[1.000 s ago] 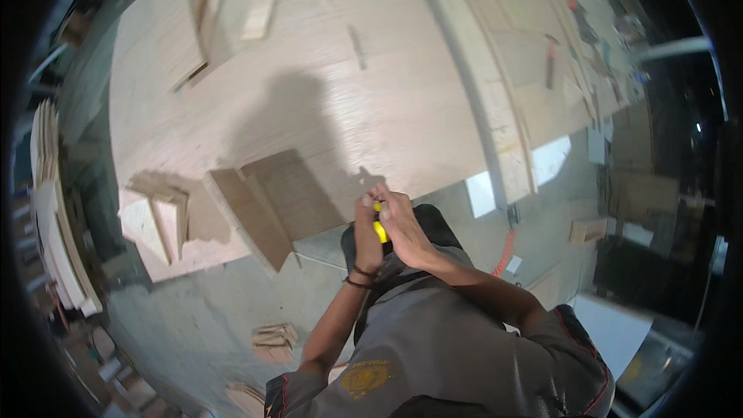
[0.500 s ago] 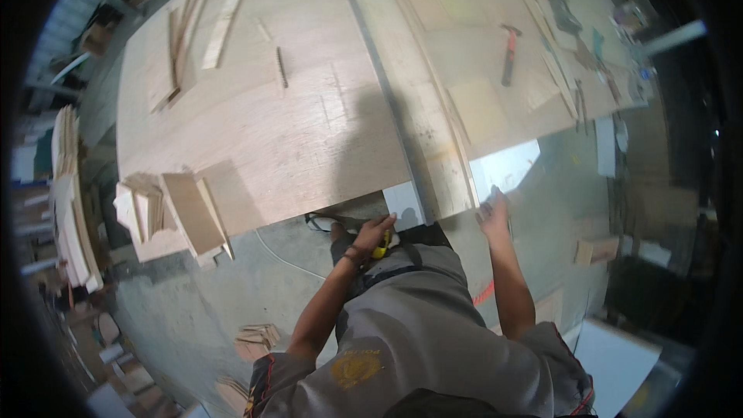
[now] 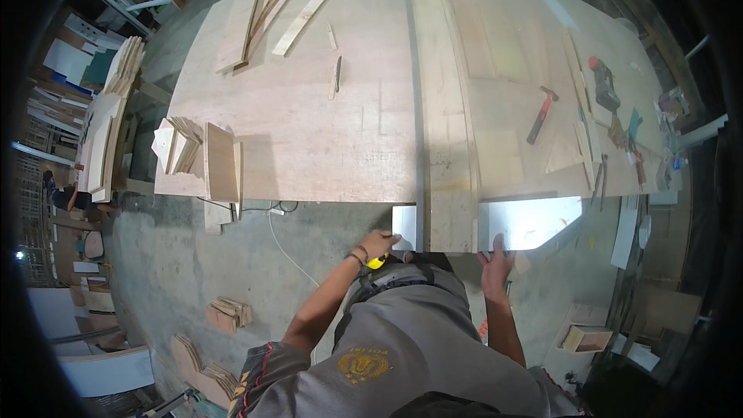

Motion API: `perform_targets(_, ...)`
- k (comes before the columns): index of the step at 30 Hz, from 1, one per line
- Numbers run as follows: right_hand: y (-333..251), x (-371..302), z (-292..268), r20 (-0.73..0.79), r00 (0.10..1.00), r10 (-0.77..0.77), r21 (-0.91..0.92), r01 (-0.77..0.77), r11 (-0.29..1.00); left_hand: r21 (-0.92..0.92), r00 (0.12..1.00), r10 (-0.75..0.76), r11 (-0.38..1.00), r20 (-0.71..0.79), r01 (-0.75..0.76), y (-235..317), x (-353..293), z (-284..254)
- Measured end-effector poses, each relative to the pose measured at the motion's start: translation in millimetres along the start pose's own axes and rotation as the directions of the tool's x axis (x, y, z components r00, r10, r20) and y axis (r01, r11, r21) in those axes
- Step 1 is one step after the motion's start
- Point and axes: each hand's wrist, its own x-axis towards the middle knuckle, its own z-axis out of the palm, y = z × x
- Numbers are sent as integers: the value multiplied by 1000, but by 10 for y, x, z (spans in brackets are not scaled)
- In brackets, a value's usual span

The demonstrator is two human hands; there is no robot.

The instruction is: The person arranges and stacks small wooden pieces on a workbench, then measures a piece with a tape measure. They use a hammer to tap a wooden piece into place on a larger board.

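A white panel (image 3: 534, 220) with a slanted corner sticks out at the near table edge, right of a long wooden plank. To the plank's left shows a smaller white piece (image 3: 404, 220); whether both are one sheet passing beneath is hidden. My left hand (image 3: 378, 243) pinches the near left corner of that smaller piece. A yellow tape measure (image 3: 377, 262) is beside this hand; I cannot tell whether it is held. With the thumb on top and fingers below, my right hand (image 3: 496, 265) grips the panel's near edge. The plank (image 3: 449, 147) lies along a dark metal strip (image 3: 416, 108).
On the large plywood table (image 3: 325, 155) are a red-handled hammer (image 3: 542, 116), a cordless power tool (image 3: 604, 83) and wooden strips (image 3: 307, 17). Angled wood offcuts (image 3: 219, 161) stand at its left corner. A white cable (image 3: 282, 244) and stacked wood pieces (image 3: 229, 313) lie on the floor.
The view has swung, so the table now sits squarer. Both hands keep their grip at the near edge. My right thumb now lies over the white panel's edge.
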Motion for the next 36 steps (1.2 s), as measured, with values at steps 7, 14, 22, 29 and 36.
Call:
perform_targets(7, 555, -366, -98, 131, 844, -519, -454, 517, 726, -59, 992, 117, 991, -38, -119, -325, -131, 361)
perform_targets(14, -110, -990, 585, 791, 482, -377, -319, 850, 418, -685, 898, 440, 652, -6, -324, 8, -1438, -184)
perform_targets(22, -404, 1452, 1024, 646, 561, -517, -614, 785, 84, -645, 810, 332, 490, -484, -586, -137, -2233, -628)
perform_targets(29, -1271, 3747, 852, 115, 873, -473, -993, 107, -43, -694, 808, -320, 706, -494, -144, -559, -1832, -1053)
perform_targets(36, -1412, 3880, 1013, 32, 826, -563, -883, 287, 372, -587, 700, -501, 797, -509, 144, -604, -1612, -1177)
